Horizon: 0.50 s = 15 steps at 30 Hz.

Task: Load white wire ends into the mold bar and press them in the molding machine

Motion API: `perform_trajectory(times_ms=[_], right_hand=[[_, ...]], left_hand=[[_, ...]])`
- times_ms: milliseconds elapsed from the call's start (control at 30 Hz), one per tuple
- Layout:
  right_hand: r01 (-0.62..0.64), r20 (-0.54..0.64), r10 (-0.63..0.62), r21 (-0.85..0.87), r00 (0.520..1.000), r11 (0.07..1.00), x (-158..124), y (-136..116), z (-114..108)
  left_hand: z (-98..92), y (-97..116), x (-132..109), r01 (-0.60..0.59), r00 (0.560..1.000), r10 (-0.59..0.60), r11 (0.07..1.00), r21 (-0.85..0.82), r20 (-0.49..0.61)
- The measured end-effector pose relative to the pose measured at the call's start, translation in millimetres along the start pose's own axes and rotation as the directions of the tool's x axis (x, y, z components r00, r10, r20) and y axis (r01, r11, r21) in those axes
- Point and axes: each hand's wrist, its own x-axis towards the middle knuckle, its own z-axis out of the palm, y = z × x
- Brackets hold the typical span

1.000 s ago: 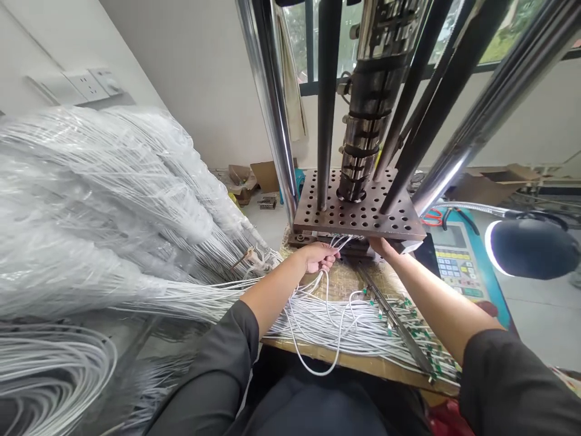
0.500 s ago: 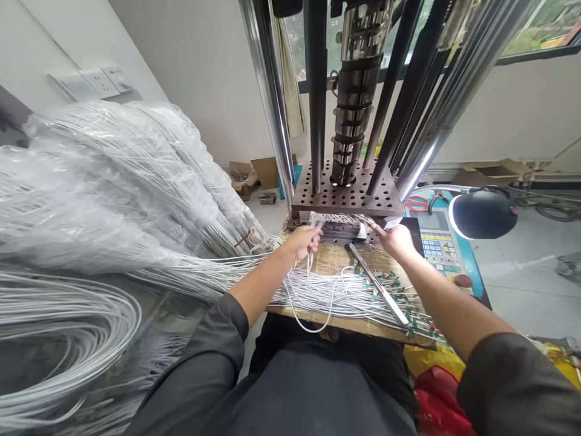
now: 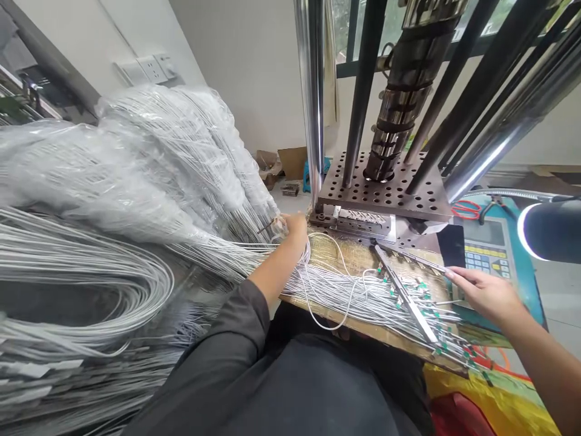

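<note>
In the head view, the person's right hand is at the right edge of the desk, its grip closed in a pinch between thumb and fingers on the near end of a slim metal strip. Small pieces sit along the strip, which slants up and leftward over the desk, its far end in front of the press. A second metal bar lies across the white cables, its upper end close to the strip's far end; whether the two touch cannot be told. The cables spread over the desk, many with green-marked ends at the right, and one loop hangs over the front edge.

The left hand is at the desk's left side, beside the gathered end of the plastic-wrapped bundles. Its fingers are curled and mostly hidden, so how far its grip is open, and whether it has hold of anything, cannot be told.

The perforated plate of the press stands above a dark block bearing a row of small metal parts. At the right are a keypad panel and a lamp.
</note>
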Motion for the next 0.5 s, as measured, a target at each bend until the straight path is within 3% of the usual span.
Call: perform_trajectory(times_ms=[67,133,233,300,400,433,500], right_hand=[[0.008,0.020,-0.007,-0.021,1.000,1.000,2.2,-6.4,2.1],[-0.012,0.088,0.018,-0.061,0.996,0.998,7.3,-21.3,5.8],[0.094,0.188,-0.063,-0.159,0.980,0.983,22.9,-52.1,17.2],[0.196,0.201,-0.145,-0.260,0.969,0.946,34.4,-69.1,25.8],[0.205,0.133,-0.170,-0.321,0.976,0.925,35.0,-81.2,28.2],[0.205,0.099,-0.183,-0.309,0.978,0.929,27.7,-83.0,25.2],[0.246,0.083,-0.233,-0.222,0.969,0.943,1.7,-86.8,15.5]], left_hand=[[6.1,-8.7,-20.9,-0.011,1.000,0.010,0.998,-0.062,-0.017],[12.2,-13.9,-42.0,-0.127,0.984,0.133,0.990,-0.060,0.119],[22.8,-9.7,-68.8,-0.334,0.875,0.313,0.942,-0.007,0.370],[34.6,0.3,-83.1,-0.487,0.743,0.406,0.873,0.015,0.532],[60.4,17.8,-99.3,-0.728,0.406,0.486,0.684,-0.048,0.774],[69.5,22.5,-102.9,-0.781,0.312,0.476,0.621,-0.064,0.822],[85.3,29.3,-106.3,-0.845,0.199,0.416,0.532,-0.060,0.887]])
